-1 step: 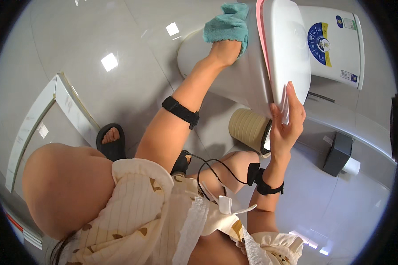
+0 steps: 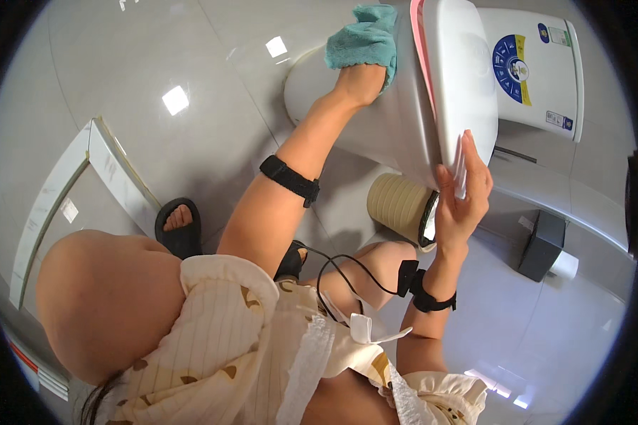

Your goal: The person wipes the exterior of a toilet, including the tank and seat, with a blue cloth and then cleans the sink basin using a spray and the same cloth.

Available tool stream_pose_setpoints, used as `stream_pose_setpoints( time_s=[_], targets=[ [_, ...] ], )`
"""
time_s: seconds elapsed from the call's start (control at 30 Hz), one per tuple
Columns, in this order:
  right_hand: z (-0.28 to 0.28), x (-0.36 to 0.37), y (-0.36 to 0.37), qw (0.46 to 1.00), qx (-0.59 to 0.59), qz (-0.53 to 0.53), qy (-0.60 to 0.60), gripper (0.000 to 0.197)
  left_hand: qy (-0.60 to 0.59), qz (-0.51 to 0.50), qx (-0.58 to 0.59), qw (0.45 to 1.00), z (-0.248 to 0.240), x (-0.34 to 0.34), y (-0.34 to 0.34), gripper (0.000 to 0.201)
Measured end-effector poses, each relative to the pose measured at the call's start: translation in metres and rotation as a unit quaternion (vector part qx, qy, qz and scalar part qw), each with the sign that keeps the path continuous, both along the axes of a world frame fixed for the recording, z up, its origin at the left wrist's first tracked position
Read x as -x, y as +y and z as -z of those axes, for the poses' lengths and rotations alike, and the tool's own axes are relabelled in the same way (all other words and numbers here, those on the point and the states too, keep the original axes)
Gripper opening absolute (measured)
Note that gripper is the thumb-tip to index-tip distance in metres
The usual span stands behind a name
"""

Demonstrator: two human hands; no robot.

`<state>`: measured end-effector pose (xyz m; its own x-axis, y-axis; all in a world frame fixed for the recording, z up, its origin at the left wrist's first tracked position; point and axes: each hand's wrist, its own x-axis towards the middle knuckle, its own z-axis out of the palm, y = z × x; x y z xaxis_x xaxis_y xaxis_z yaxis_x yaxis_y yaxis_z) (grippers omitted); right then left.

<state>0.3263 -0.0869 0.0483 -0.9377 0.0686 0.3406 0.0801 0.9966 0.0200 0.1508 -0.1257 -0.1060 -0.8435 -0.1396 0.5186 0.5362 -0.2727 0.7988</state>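
My left hand (image 2: 364, 80) reaches to the side of a white toilet bowl (image 2: 409, 92), under a teal cloth (image 2: 365, 42). The cloth covers its fingers and lies against the bowl's outer surface. My right hand (image 2: 466, 185) is at the near end of the white toilet lid (image 2: 466, 85), thumb on one side and fingers on the other, gripping the edge. A small translucent tab (image 2: 461, 173) shows between thumb and fingers. Along the lid's underside runs a pink strip (image 2: 423, 53).
A beige ribbed bin (image 2: 397, 205) stands beside the bowl, under my right hand. The white cistern (image 2: 539, 71) with stickers rises at the far right. A dark paper holder (image 2: 544, 244) with a white roll is on the right. A raised white stone border (image 2: 64, 191) crosses the tiles on the left.
My right hand is very slightly farther right, together with the lid edge. The left hand and the cloth look almost still.
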Motion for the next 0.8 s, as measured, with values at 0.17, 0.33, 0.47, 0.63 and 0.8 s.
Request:
stream_pose_setpoints(
  time_s=[0.17, 0.33, 0.47, 0.63, 0.8],
  targets=[
    [-0.017, -0.002, 0.004, 0.999, -0.045, -0.003, 0.017, 0.044, -0.042, 0.061, 0.005, 0.997, -0.004, -0.006, -0.007, 0.01],
    [-0.018, -0.001, 0.005, 0.999, -0.051, -0.015, 0.007, 0.045, 0.023, -0.043, 0.012, 0.999, 0.004, -0.011, 0.003, 0.011],
    [-0.017, -0.003, 0.008, 0.996, -0.09, -0.01, -0.014, 0.051, 0.019, -0.082, 0.041, 0.996, 0.004, -0.014, 0.006, 0.014],
    [-0.008, 0.002, 0.004, 0.992, -0.106, -0.015, -0.063, 0.059, -0.059, 0.063, 0.007, 0.996, -0.003, -0.019, -0.006, 0.018],
    [-0.003, -0.004, 0.008, 0.991, -0.115, -0.024, -0.06, 0.054, -0.069, 0.11, 0.032, 0.991, 0.001, -0.025, 0.001, 0.027]
  ],
)
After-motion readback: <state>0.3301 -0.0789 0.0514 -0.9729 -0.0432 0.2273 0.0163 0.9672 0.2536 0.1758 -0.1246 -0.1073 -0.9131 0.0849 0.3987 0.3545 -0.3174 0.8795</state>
